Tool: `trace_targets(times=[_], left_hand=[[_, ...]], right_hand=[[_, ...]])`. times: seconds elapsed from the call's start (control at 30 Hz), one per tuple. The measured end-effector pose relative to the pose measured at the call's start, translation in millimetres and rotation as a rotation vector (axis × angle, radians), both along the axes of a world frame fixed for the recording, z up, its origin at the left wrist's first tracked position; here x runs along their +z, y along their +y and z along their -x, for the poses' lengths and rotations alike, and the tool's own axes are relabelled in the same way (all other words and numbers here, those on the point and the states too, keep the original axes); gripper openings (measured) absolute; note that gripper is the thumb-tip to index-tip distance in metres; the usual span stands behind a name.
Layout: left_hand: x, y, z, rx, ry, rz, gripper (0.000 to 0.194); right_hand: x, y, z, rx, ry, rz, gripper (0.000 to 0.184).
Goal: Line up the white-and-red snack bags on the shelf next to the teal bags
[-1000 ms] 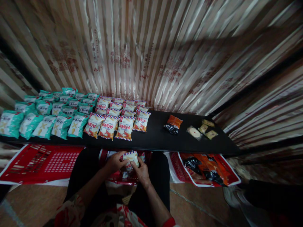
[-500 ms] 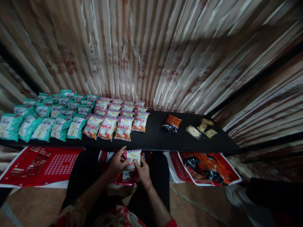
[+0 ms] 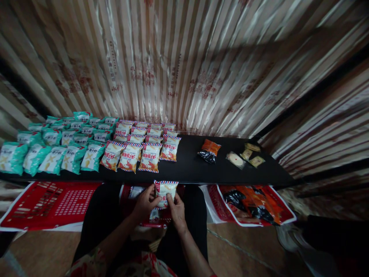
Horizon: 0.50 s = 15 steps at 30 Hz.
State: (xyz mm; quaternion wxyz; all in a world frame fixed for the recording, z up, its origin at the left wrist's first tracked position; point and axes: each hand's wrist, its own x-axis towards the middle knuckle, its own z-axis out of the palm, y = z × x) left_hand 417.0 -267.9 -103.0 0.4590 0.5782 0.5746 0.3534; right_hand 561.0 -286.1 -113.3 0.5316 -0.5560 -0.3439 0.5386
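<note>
A white snack bag [image 3: 166,191] with a striped top edge is held upright above my lap, just in front of the shelf edge. My left hand [image 3: 146,202] grips its left side, fingers curled round it. My right hand [image 3: 175,209] pinches its right side with the thumb on the front. Behind it on the black shelf [image 3: 190,169] stand several like snack bags [image 3: 150,157] in rows. Left of those are rows of teal snack bags [image 3: 52,159]. Below my hands, a red basket [image 3: 135,221] between my knees is mostly hidden.
Right on the shelf lie an orange-and-black bag [image 3: 209,151], a round pale item in clear wrap [image 3: 235,160] and several small gold packets [image 3: 256,161]. Red baskets [image 3: 54,207] flank my legs; the right one holds orange-and-black bags [image 3: 253,202]. A striped curtain [image 3: 161,57] hangs behind.
Both hands stay on the snack bag, which has shifted slightly right and up and now stands a little more upright. The bags on the shelf have not moved.
</note>
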Motion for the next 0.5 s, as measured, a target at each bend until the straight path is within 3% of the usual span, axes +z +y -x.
trace_targets(times=[0.27, 0.5], left_hand=[[2.7, -4, -4, -0.080, 0.023, 0.029, 0.052], [-5.3, -8, -9, -0.162, -0.070, 0.058, 0.052]], right_hand=[[-0.4, 2, -6, -0.024, 0.051, 0.011, 0.047], [9.8, 4, -7, -0.064, 0.048, 0.034, 0.051]])
